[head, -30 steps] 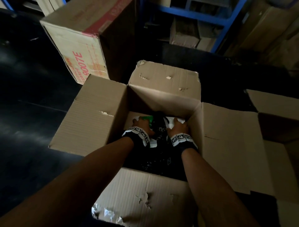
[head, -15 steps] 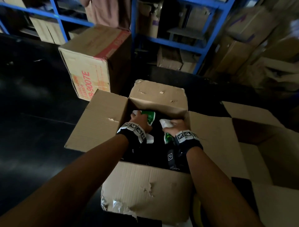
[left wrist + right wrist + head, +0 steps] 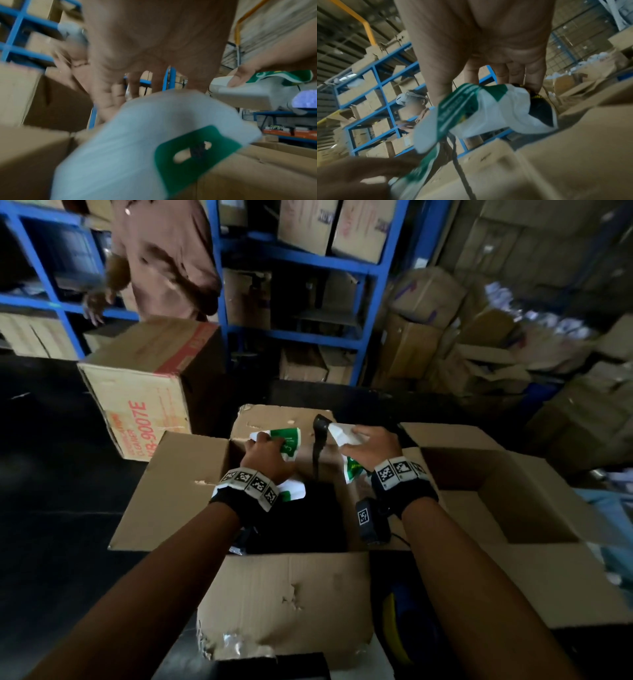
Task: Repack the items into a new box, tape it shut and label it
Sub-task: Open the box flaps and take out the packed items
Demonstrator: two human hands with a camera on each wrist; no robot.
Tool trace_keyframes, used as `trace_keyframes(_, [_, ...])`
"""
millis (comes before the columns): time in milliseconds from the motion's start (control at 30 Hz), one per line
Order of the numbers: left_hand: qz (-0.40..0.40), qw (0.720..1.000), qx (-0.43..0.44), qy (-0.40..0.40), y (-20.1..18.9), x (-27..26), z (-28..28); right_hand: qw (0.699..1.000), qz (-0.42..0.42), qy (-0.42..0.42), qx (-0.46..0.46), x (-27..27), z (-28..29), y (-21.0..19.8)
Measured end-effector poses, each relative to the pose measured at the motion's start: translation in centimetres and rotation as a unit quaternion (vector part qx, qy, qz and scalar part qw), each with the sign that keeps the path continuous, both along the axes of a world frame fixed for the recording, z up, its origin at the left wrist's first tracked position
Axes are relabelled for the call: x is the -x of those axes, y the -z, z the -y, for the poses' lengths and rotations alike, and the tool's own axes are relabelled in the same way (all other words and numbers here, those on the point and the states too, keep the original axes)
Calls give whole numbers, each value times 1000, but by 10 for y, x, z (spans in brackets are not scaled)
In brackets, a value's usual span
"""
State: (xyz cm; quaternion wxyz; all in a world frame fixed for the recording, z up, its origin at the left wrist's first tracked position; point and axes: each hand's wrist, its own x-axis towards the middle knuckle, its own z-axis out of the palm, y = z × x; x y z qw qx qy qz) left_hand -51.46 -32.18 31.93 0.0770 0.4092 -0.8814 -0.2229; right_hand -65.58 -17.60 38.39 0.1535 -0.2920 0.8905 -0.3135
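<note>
From the head camera, your left hand (image 3: 265, 455) grips a white and green packet (image 3: 286, 440) above the far end of the worn open box (image 3: 284, 601). Your right hand (image 3: 371, 445) grips another white and green pack (image 3: 342, 434), held up near the far edge of that box, with a black strap (image 3: 318, 440) hanging beside it. A second open box (image 3: 534, 577) sits just to the right, touching the first. A closed box with red letters (image 3: 137, 392) stands on the dark desk (image 3: 51, 474) to the left. A person in a brown top (image 3: 164, 258) stands by the blue shelves (image 3: 301, 258).

From your left wrist, your fingers (image 3: 109, 93) curl over the blurry white packet (image 3: 145, 142) with its green tab.

From your right wrist, your thumb and fingers (image 3: 534, 75) pinch the white and green pack (image 3: 488, 106), which has something black inside it.
</note>
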Motion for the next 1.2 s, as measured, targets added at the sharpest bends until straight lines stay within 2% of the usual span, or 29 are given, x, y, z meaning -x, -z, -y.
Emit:
trace_keyframes(133, [38,999,10,-31,-6,4,-16,999,-1,-49,-15,16,-22,-8])
trace_keyframes(233, [32,997,20,-67,-7,9,-30,986,-48,-129,-92,24,-26,-3])
trace_keyframes(367, [30,992,41,-116,-10,16,-58,937,-195,-209,-202,31,-30,9])
trace_keyframes(433, [32,989,46,-134,-12,20,-73,914,-256,-246,-195,37,-34,13])
trace_keyframes(567, [33,985,54,-161,-16,27,-99,889,-317,-284,-167,50,-40,17])
trace_keyframes(633, [22,983,58,-173,-19,30,-110,895,-305,-290,-149,56,-42,14])
trace_keyframes(700, [3,982,66,-179,-22,35,-120,913,-258,-288,-129,66,-47,12])
trace_keyframes(767, [-22,981,71,-180,-27,45,-130,932,-216,-269,-106,80,-56,10])
trace_keyframes(867, [-54,981,63,-175,-34,73,-149,947,-196,-236,-90,108,-76,8])
trace_keyframes(1000, [-70,985,45,-151,-36,132,-179,970,-143,-179,-82,162,-105,11])
trace_keyframes(1200, [-88,994,3,-66,-20,246,-227,988,-86,-71,-104,250,-162,25])
